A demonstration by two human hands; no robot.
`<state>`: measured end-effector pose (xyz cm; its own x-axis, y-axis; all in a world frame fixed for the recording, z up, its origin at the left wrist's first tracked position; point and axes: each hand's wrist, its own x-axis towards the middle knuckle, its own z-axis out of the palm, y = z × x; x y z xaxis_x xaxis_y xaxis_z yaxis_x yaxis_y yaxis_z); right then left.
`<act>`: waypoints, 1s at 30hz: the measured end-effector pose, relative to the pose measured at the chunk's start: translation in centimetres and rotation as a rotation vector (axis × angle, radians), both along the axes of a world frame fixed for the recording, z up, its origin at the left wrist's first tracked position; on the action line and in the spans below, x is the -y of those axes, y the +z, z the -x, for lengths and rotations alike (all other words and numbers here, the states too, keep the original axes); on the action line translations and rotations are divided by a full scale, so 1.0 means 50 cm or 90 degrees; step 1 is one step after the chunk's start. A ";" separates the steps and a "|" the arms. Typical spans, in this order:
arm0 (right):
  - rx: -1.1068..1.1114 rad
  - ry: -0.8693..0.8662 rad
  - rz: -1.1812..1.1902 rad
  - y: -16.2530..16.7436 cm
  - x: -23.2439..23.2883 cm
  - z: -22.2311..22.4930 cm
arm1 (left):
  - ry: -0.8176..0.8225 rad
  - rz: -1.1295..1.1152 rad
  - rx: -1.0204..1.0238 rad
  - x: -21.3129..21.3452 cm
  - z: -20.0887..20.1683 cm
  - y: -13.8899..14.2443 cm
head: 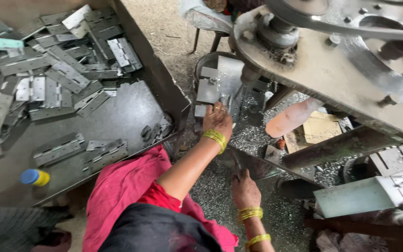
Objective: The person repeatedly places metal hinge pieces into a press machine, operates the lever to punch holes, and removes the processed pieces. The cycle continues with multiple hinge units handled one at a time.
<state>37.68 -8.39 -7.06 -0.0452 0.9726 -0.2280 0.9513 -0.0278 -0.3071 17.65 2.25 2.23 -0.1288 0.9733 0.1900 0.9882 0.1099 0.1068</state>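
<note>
My left hand (218,122), with gold bangles on the wrist, reaches forward to the die block (220,81) of a press machine. Its fingertips pinch a small grey metal hinge piece (224,100) at the die. Lower down, my right hand (245,189), also bangled, is closed around a thin dark metal rod (237,164) that slants up towards the machine. Pink cloth (127,186) covers my lap between the two arms.
A big dark metal tray (117,116) on the left holds several grey hinge plates (61,70). A blue-and-yellow bottle (34,177) lies at its near edge. The press's heavy frame and wheel (332,56) overhang on the right. Metal chips (253,140) cover the floor.
</note>
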 end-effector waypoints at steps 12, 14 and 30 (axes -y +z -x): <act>-0.138 -0.039 0.024 -0.035 -0.014 -0.008 | -0.002 -0.079 -0.059 0.005 -0.012 -0.054; -0.150 -0.050 0.024 -0.060 0.004 -0.006 | 0.002 -0.120 -0.094 0.013 -0.001 -0.053; -0.156 -0.025 0.038 -0.070 -0.035 -0.025 | 0.027 0.025 -0.006 -0.108 0.007 -0.144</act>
<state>38.95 -6.62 -10.56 -0.0680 0.9598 -0.2722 0.8464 -0.0889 -0.5250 17.28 7.63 -4.96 -0.1686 0.9736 0.1537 0.9834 0.1557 0.0929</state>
